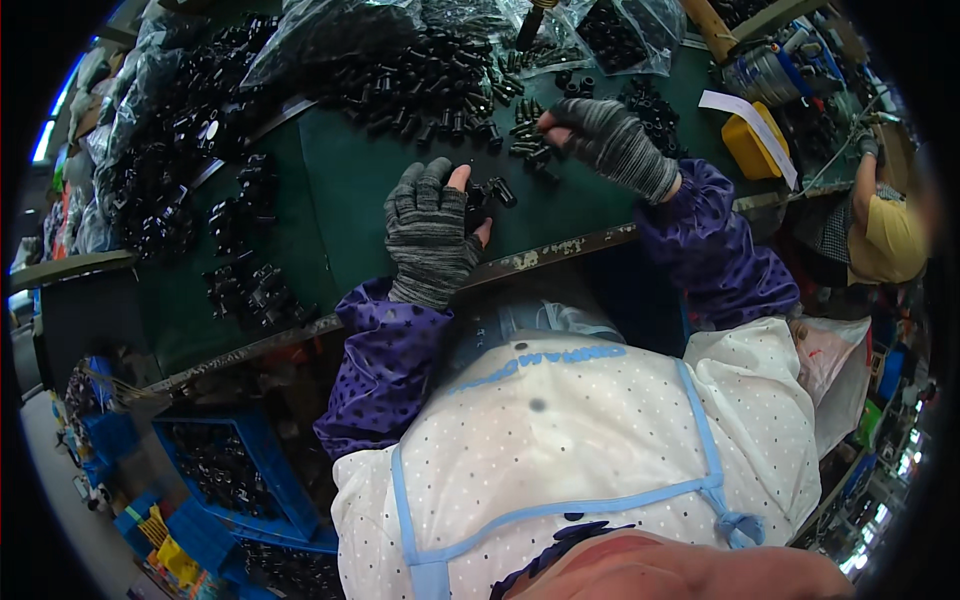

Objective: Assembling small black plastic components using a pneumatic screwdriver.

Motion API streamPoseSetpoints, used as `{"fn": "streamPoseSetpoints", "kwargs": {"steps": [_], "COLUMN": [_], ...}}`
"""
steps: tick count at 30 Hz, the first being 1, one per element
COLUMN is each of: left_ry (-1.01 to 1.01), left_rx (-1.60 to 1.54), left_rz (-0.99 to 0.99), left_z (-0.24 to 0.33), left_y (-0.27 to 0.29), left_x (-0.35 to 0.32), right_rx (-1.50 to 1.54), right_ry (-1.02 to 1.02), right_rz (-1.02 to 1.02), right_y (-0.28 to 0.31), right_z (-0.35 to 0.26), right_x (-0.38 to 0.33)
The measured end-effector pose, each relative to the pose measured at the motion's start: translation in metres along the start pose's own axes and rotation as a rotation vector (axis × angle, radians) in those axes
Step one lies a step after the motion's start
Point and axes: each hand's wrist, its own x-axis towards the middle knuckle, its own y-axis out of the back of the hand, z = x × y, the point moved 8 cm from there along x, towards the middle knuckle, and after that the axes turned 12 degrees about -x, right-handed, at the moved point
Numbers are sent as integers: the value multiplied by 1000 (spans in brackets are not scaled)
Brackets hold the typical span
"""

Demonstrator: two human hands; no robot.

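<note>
My left hand (430,235), in a grey striped glove with bare fingertips, rests over the green tabletop and is closed around a small black plastic fitting (492,193). A short arm of that fitting sticks out to the right between thumb and fingers. My right hand (615,148), gloved the same way, is raised just right of a small heap of dark, shiny screw-like parts (527,125). Its thumb and fingertips are drawn together, and whatever lies between them is too small or hidden to make out. Behind the hands spreads a big pile of black cylindrical parts (430,80).
More black fittings (265,295) lie in clusters to the left. Clear plastic bags (330,40) sit along the back. At the right stand a yellow container (755,145) and a wire spool (765,75). Blue crates (235,470) are below the table; a co-worker (890,225) is at far right.
</note>
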Motion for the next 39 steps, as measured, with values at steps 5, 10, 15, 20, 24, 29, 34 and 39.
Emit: {"fn": "streamPoseSetpoints", "kwargs": {"steps": [5,10,15,20,24,29,34,39], "left_ry": [-117,-193,-180,-180,-195,-188,-202,-205], "left_rx": [-97,-51,-4,-33,-30,-46,-18,18], "left_rz": [103,142,157,137,137,185,175,143], "left_z": [7,9,8,6,10,9,10,19], "left_y": [5,2,1,-1,0,0,2,0], "left_x": [-9,-13,-13,-12,-8,-11,-14,-13], "right_rx": [11,-255,-215,-139,-90,-92,-602,-451], "right_ry": [110,88,81,152,-63,59,440,413], "right_rz": [-189,-275,-231,-245,-368,-321,47,123], "right_y": [-34,-49,-47,-40,-60,-54,-53,-36], "right_z": [-39,-43,-45,-52,-21,-38,-71,-61], "right_x": [8,13,11,14,35,26,-8,-8]}}
